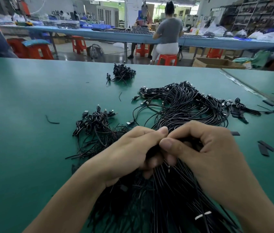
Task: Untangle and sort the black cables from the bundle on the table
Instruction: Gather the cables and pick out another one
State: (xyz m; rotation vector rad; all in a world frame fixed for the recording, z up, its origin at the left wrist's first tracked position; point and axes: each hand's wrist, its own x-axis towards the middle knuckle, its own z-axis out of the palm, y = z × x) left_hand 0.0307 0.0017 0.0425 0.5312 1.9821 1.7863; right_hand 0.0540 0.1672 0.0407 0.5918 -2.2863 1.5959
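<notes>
A thick bundle of black cables (166,195) fans out toward me on the green table (23,148). My left hand (132,153) grips the bundle's upper part with curled fingers. My right hand (205,148) pinches the same cables right beside it, thumb tips nearly touching. The cable stretch between my palms is hidden. A large loose heap of black cables with USB plugs (188,105) lies just beyond my hands. A smaller pile of coiled cables (95,121) sits to the left of it. A far small pile (122,72) lies near the table's back edge.
Short black sleeve pieces (267,147) lie scattered at the right, and stray cable bits (52,121) at the left. A seam (250,91) joins a second table at the right. Beyond, people sit on red stools (167,59) at a long blue bench.
</notes>
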